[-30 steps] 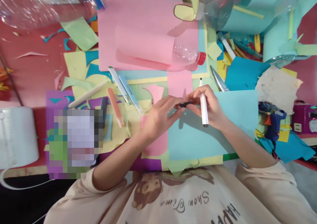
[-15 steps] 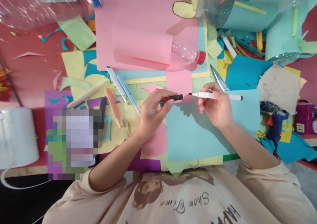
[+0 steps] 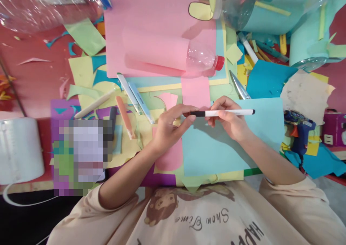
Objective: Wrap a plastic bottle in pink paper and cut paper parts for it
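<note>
A white marker pen lies level between my two hands, its black cap over the tip end. My left hand pinches the cap between thumb and fingers. The white barrel is gripped by my right hand, thumb on top and fingers curled beneath. Both hands are above a light blue sheet of paper. Beyond them, a clear plastic bottle with a red cap and pink paper around its body rests on its side upon a pink sheet.
Left of my hands lie an orange cutter, two slim pale pens or cutters and paper scraps. Scissors lie beyond my right hand. A blue glue gun sits at the right, a white container at far left. Blue-papered bottles stand at upper right.
My hands have come together. The pen's bare tip, apart from the cap before, is now inside the cap.
</note>
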Motion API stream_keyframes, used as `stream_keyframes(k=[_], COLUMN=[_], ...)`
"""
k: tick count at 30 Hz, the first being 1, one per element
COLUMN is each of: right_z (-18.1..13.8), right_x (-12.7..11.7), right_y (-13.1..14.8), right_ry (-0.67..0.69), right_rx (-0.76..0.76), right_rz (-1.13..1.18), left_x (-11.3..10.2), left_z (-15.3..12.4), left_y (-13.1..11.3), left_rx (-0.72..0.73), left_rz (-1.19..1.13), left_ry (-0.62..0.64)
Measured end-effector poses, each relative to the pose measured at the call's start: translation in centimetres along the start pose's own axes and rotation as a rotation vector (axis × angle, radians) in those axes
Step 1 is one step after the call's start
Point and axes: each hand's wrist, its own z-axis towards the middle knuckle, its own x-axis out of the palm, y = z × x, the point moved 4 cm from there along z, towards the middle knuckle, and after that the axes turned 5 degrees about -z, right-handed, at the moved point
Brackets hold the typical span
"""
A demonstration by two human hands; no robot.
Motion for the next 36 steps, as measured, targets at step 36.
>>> stream_keyframes(k=[36], right_z=[-1.0], right_x=[-3.7], right_y=[4.1], right_ry=[0.009], right_rx=[-0.234], right_rz=[-1.679], left_x=[-2.1], left_z=[0.8], left_y=[-0.8], left_rx=[0.237], left_rz=[0.56], left_ry=[0.126])
